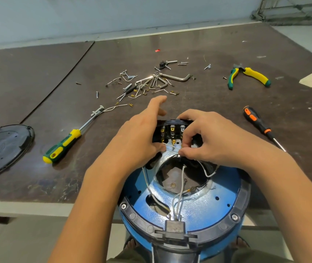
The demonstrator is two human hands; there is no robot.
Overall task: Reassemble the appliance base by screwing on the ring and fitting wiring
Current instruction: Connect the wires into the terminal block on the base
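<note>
blue base at table's near edge | right hand pinches white wire below terminal block | left hand thumb on wire, forefinger straight, grip unclear

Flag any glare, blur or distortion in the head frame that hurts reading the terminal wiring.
Head view: wide-angle lens slightly bends the table far edge; glare patch on it beside the green-yellow screwdriver; sheen on the blue appliance base; terminal block sharp but partly covered by the left hand and the right hand, which pinches a white wire; lighting soft, shadows faint.
</note>
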